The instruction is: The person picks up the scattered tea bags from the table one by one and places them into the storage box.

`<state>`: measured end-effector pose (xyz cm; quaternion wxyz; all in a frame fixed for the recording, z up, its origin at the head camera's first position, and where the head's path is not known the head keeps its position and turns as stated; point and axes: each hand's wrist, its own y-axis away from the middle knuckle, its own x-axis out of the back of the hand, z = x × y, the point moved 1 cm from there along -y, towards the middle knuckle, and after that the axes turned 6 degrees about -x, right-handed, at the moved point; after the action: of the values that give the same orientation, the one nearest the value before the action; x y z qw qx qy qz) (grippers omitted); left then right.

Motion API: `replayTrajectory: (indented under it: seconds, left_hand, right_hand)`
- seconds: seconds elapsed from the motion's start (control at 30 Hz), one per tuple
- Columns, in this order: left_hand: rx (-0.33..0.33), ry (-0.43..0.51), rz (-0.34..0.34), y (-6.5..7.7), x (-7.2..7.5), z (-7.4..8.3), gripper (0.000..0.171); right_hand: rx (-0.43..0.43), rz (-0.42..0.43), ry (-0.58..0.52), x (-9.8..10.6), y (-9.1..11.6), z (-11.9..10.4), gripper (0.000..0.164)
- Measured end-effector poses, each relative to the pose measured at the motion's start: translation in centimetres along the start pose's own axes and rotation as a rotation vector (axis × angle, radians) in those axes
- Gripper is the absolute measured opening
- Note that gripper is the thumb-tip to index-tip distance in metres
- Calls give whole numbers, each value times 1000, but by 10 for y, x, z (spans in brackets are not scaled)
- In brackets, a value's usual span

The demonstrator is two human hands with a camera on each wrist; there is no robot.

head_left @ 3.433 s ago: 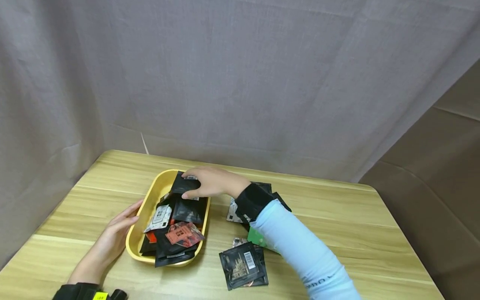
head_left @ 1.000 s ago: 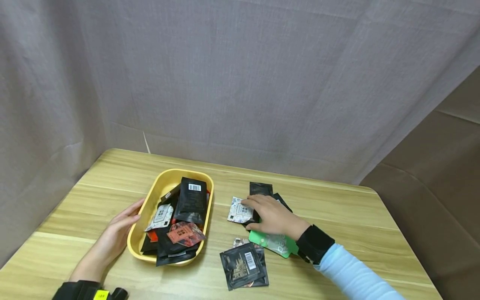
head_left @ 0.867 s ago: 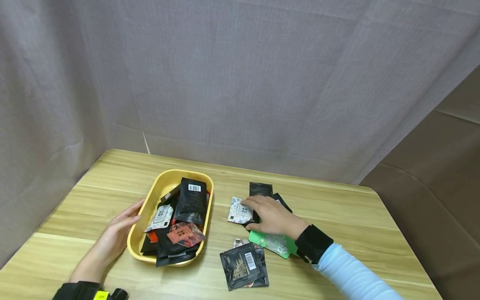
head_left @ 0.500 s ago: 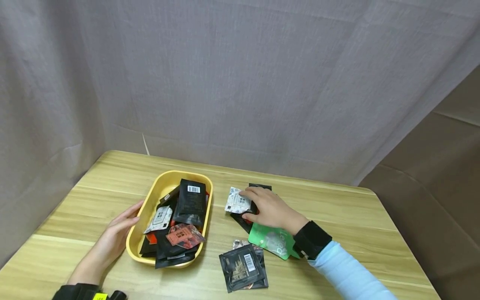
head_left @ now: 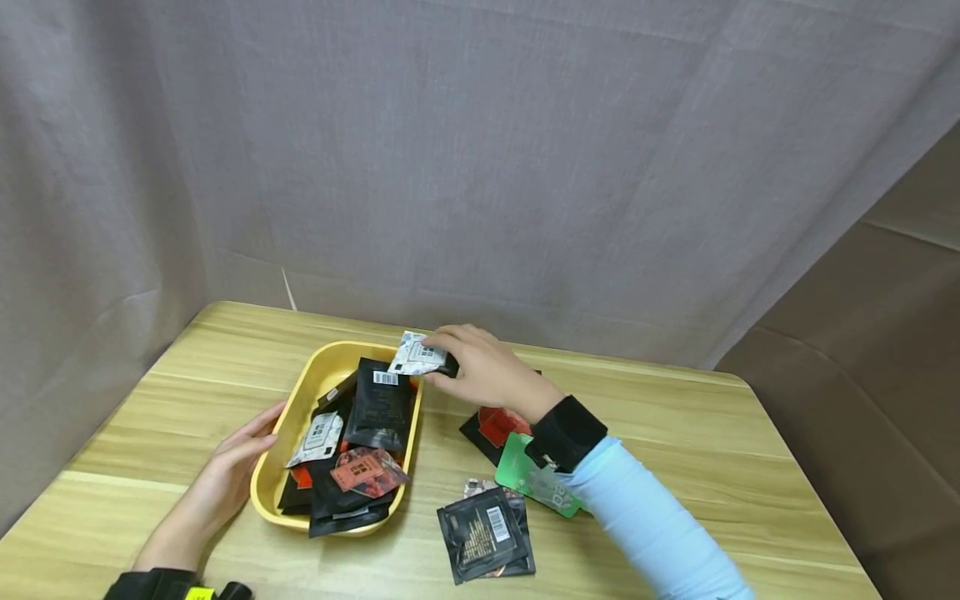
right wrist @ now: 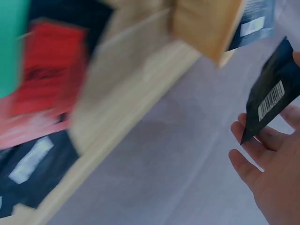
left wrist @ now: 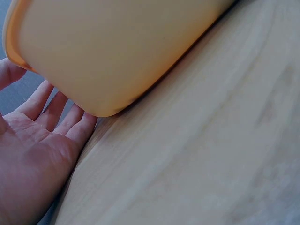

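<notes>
My right hand (head_left: 483, 367) pinches a small sachet with a white patterned front (head_left: 417, 353). The sachet is up at the right rim of the yellow basket (head_left: 262, 492). In the right wrist view, the sachet's black back with a barcode (right wrist: 271, 101) faces the camera, with fingers along its lower side. Black, white-patterned and red sachets lie heaped inside the basket, a black barcoded sachet (head_left: 378, 408) on top. My left hand (head_left: 232, 467) rests against the basket's left side. In the left wrist view, its straight fingers (left wrist: 70, 119) touch the outer wall near the bottom.
Right of the basket lie a red-and-black sachet (head_left: 502, 425) and a green packet (head_left: 536, 475), partly behind my right forearm. Closer to me, a black barcoded sachet (head_left: 480, 533) overlaps another. A grey curtain (head_left: 480, 167) hangs behind the wooden table (head_left: 675, 467).
My right hand let go of a black sachet in the basket, moved right to the pile, picked up the white-patterned sachet and carried it left to the basket rim. My left hand stayed put.
</notes>
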<state>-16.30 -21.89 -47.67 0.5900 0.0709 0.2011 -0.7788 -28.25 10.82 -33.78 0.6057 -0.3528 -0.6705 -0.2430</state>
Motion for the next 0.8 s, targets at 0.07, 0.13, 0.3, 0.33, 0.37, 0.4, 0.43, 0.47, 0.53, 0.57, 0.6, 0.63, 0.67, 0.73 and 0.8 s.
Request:
replayTrajectory:
  seconds: [0.07, 0.13, 0.3, 0.33, 0.37, 0.4, 0.43, 0.47, 0.53, 0.57, 0.6, 0.63, 0.67, 0.73, 0.8]
  left_hand:
    - [-3, 2, -4, 0, 0, 0, 48]
    - [-5, 5, -9, 0, 0, -1, 48]
    - [-13, 9, -25, -1, 0, 0, 48]
    - [-15, 11, -28, -1, 1, 0, 49]
    - [-17, 15, -31, -1, 1, 0, 49]
    - [-19, 18, -34, -2, 1, 0, 49]
    - [-21, 22, -36, -2, 2, 0, 49]
    - [-22, 25, -36, -2, 2, 0, 49]
    - [-23, 27, -33, -2, 3, 0, 49]
    - [-22, 25, -32, -2, 3, 0, 49]
    - [-20, 23, -31, -2, 3, 0, 49]
    - [-18, 18, -27, -2, 3, 0, 49]
    - [-14, 14, -24, -2, 3, -1, 48]
    - [-7, 5, -19, -1, 2, -1, 48]
    - [-2, -1, -18, -1, 2, -1, 48]
  right_hand:
    - [15, -17, 7, 3, -11, -11, 54]
    - [31, -38, 15, 4, -21, -22, 54]
    - [50, -116, 56, 3, -39, -49, 58]
    - [52, -133, 65, 1, -42, -54, 59]
    - [54, -146, 73, 0, -45, -59, 59]
    - [56, -156, 80, -2, -48, -64, 59]
    - [56, -164, 87, -4, -52, -68, 59]
    - [58, -171, 97, -6, -55, -72, 58]
    - [53, -181, 123, -10, -60, -78, 58]
    - [49, -187, 135, -11, -62, -81, 57]
    - [44, -192, 151, -13, -64, -84, 57]
    - [37, -199, 167, -14, -66, -86, 57]
    - [33, -207, 182, -15, -67, -87, 57]
    - [19, -222, 192, -18, -68, -90, 57]
    - [12, -229, 201, -20, -69, -90, 59]
